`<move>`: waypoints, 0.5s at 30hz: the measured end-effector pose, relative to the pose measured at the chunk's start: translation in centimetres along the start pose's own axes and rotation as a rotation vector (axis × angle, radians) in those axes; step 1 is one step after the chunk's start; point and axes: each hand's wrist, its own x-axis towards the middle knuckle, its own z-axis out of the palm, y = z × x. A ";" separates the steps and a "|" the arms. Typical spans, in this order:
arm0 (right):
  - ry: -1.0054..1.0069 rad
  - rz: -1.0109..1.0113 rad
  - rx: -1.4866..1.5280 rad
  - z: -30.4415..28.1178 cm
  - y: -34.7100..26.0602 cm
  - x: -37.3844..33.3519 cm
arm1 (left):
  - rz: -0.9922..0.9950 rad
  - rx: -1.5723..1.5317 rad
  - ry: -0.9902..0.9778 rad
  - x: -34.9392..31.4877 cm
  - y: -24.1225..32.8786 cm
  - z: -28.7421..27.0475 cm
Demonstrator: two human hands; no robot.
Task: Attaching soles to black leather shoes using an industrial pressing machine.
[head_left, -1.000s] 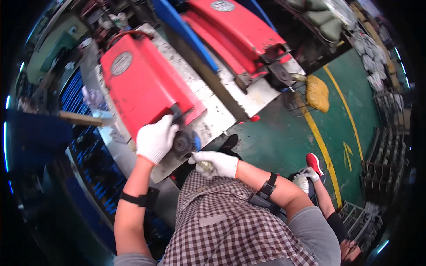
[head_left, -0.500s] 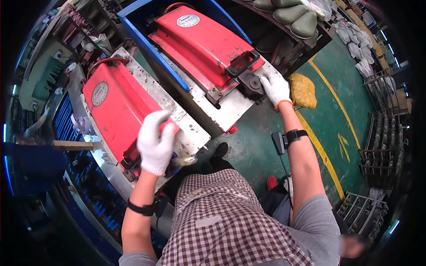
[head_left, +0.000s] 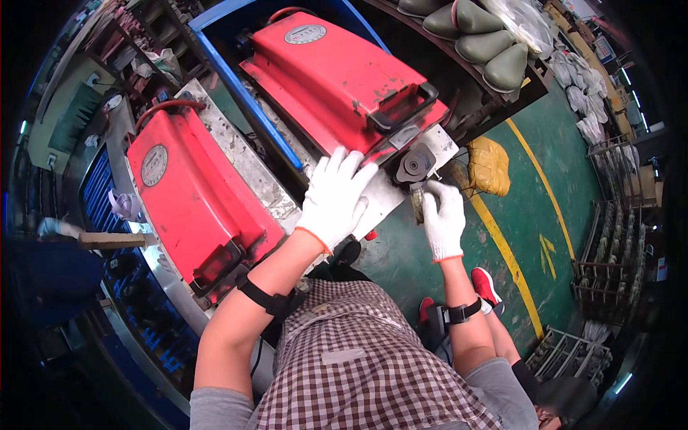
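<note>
My right hand [head_left: 444,221], in a white glove, curls around a short worn lever handle [head_left: 418,203] beside a round dark knob block [head_left: 416,165]. This block sits at the front corner of the right-hand machine, which has a red cover [head_left: 337,72] with a black grip [head_left: 403,109]. My left hand [head_left: 334,199], also gloved, has its fingers spread at the lower front edge of that cover; firm contact is hard to judge. On the left stands a second machine with a similar red cover [head_left: 197,190], just beyond my left forearm.
A blue metal frame [head_left: 247,100] surrounds the right machine. Green shoe lasts [head_left: 479,43] fill a shelf at the far right. A yellow bundle [head_left: 489,167] lies on the green floor, with racks [head_left: 613,244] farther right. Another person's red shoe [head_left: 486,285] is near my right arm.
My left hand has moved right from the left machine's front to the right machine. My right hand has come down from beside the knob block to the lever handle.
</note>
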 end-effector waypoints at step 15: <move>-0.648 0.054 -0.125 14.5 -9.7 19.3 | 0.024 0.058 0.608 14.1 -3.7 -16.2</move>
